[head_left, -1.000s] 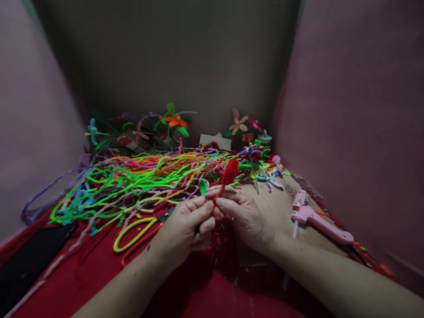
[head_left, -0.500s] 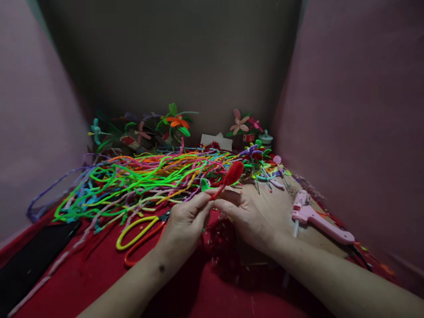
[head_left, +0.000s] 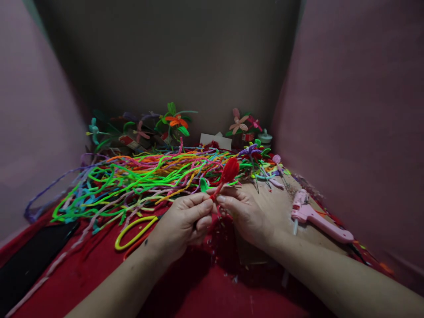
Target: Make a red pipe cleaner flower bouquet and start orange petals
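Both hands meet at the middle of a red cloth [head_left: 198, 291]. My left hand [head_left: 183, 223] is closed, its fingers pinching the stem of a red pipe-cleaner bud [head_left: 229, 171] that tilts up to the right. My right hand [head_left: 247, 212] is closed too, pinching the same stem from the right. A small green leaf [head_left: 202, 184] sticks up just left of the stem, above my left fingers. Red fluff bits lie below the hands.
A big tangle of coloured pipe cleaners [head_left: 139, 179] spreads to the left and behind. Yellow-handled scissors [head_left: 134, 229] lie left of my left hand. A pink glue gun [head_left: 314, 216] lies on cardboard at the right. Finished flowers [head_left: 175, 121] stand along the back wall.
The red bud swung from upright to tilted right and back a little. My left fingers opened forward, then curled back in on the stem. Both hands stayed in place.
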`<state>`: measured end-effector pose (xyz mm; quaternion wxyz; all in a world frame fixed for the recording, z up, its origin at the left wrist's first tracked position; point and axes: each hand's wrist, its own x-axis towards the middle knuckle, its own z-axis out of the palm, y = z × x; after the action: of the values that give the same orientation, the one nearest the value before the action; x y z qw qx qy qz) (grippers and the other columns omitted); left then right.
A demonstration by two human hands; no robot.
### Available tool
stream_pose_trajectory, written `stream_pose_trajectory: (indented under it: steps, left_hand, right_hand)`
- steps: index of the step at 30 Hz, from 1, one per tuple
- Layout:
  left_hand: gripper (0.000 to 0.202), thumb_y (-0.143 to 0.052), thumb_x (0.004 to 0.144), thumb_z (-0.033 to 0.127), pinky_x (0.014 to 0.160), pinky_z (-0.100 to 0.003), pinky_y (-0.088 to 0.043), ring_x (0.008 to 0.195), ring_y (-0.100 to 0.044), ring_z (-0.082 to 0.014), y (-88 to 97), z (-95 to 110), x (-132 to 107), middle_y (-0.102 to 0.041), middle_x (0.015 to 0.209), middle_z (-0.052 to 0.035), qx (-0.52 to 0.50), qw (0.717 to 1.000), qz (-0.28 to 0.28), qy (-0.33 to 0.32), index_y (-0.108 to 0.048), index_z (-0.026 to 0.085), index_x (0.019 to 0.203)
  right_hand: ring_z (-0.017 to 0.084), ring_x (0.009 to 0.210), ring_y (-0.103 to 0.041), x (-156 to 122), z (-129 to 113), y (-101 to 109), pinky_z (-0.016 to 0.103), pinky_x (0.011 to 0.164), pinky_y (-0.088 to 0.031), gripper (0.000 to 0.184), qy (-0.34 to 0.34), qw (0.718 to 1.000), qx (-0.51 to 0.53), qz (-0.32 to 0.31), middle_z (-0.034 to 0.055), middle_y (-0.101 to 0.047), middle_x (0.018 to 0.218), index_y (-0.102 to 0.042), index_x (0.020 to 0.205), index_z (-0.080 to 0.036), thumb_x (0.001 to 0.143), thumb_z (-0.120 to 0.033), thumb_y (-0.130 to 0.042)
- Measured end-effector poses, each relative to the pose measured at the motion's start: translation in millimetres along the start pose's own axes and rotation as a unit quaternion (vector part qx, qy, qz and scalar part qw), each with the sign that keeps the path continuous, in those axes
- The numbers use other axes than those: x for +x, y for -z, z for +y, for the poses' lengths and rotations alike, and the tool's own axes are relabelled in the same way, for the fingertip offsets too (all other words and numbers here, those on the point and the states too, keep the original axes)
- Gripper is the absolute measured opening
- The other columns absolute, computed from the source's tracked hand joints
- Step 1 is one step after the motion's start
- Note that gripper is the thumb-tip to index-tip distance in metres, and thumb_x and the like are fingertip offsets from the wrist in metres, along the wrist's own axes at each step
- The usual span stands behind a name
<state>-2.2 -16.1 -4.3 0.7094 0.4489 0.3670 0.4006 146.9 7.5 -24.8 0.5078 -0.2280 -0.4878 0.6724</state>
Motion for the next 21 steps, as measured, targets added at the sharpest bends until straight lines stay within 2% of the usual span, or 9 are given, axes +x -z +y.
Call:
stream_pose_trajectory:
  steps: [3,7,11,14,18,21]
  left_hand:
    - [0.021,-0.057,0.084,0.035,0.03,-0.012,-0.02,0.032,-0.014,-0.0008,0.2,-0.7,-0.4,-0.034,0.042,0.0108,-0.059,0.997,-0.036,0.015,-0.054,0.016,0.074]
    - [0.018,-0.056,0.085,0.03,0.027,-0.01,-0.023,0.028,-0.008,0.0004,-1.3,-1.9,-0.9,-0.034,0.041,0.0118,-0.135,0.987,-0.081,0.041,-0.055,0.016,0.074]
    - [0.016,-0.053,0.087,0.029,0.027,-0.009,-0.023,0.028,-0.007,0.0004,-1.5,-3.8,-1.8,-0.033,0.041,0.0118,-0.182,0.976,-0.109,0.057,-0.057,0.016,0.077]
    - [0.019,-0.053,0.087,0.029,0.026,-0.01,-0.023,0.028,-0.007,0.0003,-0.9,-4.7,-2.4,-0.033,0.041,0.0115,-0.186,0.974,-0.119,0.056,-0.059,0.015,0.076]
    - [0.021,-0.051,0.087,0.032,0.027,-0.012,-0.021,0.029,-0.01,-0.0003,-2.2,-5.0,-1.2,-0.036,0.043,0.0107,-0.119,0.988,-0.092,0.035,-0.06,0.015,0.078]
    - [0.025,-0.048,0.088,0.037,0.03,-0.014,-0.019,0.03,-0.016,-0.0019,-6.5,-6.2,0.2,-0.039,0.043,0.0094,0.007,1.0,-0.016,0.006,-0.057,0.017,0.077]
  right_hand:
    - [0.013,0.065,-0.055,-0.3,0.4,-1.4,0.028,0.07,-0.044,0.02,-0.031,0.998,0.045,-0.012,-0.0003,-0.065,0.069,-0.071,0.089,-0.021,0.071,-0.023,-0.063]
    - [0.011,0.057,-0.05,-0.1,3.2,0.5,0.023,0.057,-0.038,0.026,-0.058,0.994,0.078,-0.038,-0.0009,-0.063,0.062,-0.07,0.096,-0.02,0.071,-0.025,-0.063]
    - [0.012,0.059,-0.05,0.2,2.4,2.2,0.022,0.055,-0.036,0.02,-0.05,0.993,0.084,-0.061,0.0,-0.061,0.061,-0.071,0.09,-0.02,0.072,-0.025,-0.064]
    - [0.011,0.061,-0.05,-0.2,-0.8,1.2,0.023,0.058,-0.038,0.015,-0.053,0.995,0.076,-0.047,0.0,-0.062,0.065,-0.071,0.084,-0.019,0.07,-0.022,-0.065]
    - [0.012,0.068,-0.054,0.4,-1.4,0.5,0.025,0.07,-0.042,0.009,-0.038,0.997,0.071,-0.017,-0.0002,-0.064,0.072,-0.071,0.075,-0.018,0.067,-0.019,-0.067]
    - [0.013,0.071,-0.055,0.9,1.1,0.9,0.027,0.073,-0.042,0.007,-0.034,0.997,0.067,-0.007,-0.0003,-0.064,0.073,-0.07,0.075,-0.018,0.068,-0.02,-0.067]
